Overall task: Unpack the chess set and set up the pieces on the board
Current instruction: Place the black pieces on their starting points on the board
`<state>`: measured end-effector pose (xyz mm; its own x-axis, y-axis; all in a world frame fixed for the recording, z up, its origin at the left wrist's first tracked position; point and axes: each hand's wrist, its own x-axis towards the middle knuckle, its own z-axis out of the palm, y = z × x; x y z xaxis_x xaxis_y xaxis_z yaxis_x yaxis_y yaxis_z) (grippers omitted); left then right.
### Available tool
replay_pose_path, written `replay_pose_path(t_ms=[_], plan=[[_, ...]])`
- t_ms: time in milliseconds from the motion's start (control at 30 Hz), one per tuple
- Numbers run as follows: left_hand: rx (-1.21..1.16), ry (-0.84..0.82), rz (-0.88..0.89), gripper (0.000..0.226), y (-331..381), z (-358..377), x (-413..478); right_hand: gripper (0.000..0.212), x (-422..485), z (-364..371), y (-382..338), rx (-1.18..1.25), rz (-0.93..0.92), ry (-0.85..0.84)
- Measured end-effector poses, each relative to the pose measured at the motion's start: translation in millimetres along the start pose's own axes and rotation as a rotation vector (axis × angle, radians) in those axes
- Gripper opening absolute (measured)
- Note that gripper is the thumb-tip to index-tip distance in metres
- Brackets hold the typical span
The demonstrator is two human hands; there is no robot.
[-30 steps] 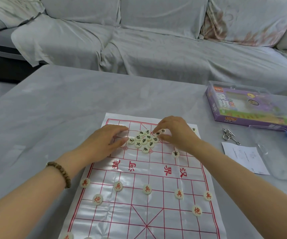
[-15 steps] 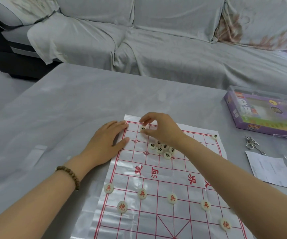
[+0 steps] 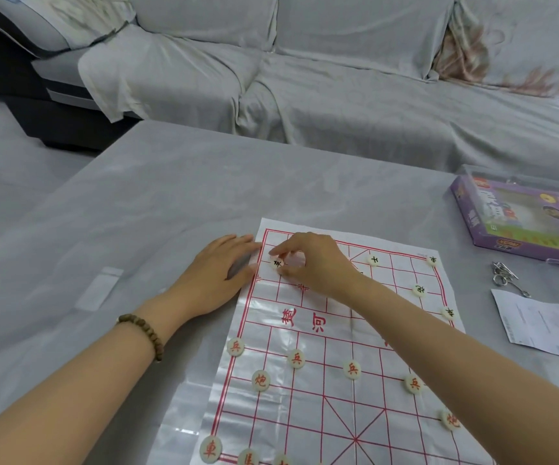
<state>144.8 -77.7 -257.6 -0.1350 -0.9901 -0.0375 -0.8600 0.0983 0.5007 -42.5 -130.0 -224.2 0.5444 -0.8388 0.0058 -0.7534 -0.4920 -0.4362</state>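
Note:
A white plastic board sheet (image 3: 325, 391) with red grid lines lies on the grey table. Cream discs with red characters (image 3: 296, 358) stand in rows on its near half. Three black-lettered discs (image 3: 419, 290) sit along the far right side, another (image 3: 373, 260) on the far row. My right hand (image 3: 318, 263) pinches a black-lettered piece (image 3: 277, 263) between thumb and forefinger at the far left corner of the grid. My left hand (image 3: 219, 278) lies flat, fingers together, pressing the sheet's left edge. My right forearm hides the board's middle.
A purple game box (image 3: 519, 223) with a clear lid lies at the far right. Near it are metal ring puzzles (image 3: 506, 278) and a paper slip (image 3: 539, 322). A small clear bag (image 3: 98, 288) lies left of the board. A covered sofa (image 3: 305, 78) stands behind the table.
My right hand took one black piece from the cluster mid-board and carried it to the far left corner. The view shifted left. My left hand stayed at the sheet's edge.

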Motion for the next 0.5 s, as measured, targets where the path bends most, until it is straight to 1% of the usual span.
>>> replay_pose_path(t_ms=[33,100,167,300,400,500], plan=[[0.018,-0.004,0.001,0.048,-3,-1,-3,0.032,-1,0,0,-0.001,0.015,0.012],[0.061,0.004,0.007,0.046,-8,-2,-6,0.038,-2,2,-1,-0.08,0.07,0.061],[0.096,0.025,0.009,0.044,-10,-1,-7,0.035,-1,5,-3,-0.134,0.091,0.08],[0.133,0.081,0.017,0.041,-10,3,-9,0.023,1,8,-14,-0.062,0.005,0.006],[0.131,0.091,0.012,0.045,-10,4,-10,0.029,-2,8,-18,-0.024,-0.054,-0.062],[0.131,0.101,0.018,0.041,-11,5,-9,0.034,-6,13,-16,-0.04,-0.02,0.034]])
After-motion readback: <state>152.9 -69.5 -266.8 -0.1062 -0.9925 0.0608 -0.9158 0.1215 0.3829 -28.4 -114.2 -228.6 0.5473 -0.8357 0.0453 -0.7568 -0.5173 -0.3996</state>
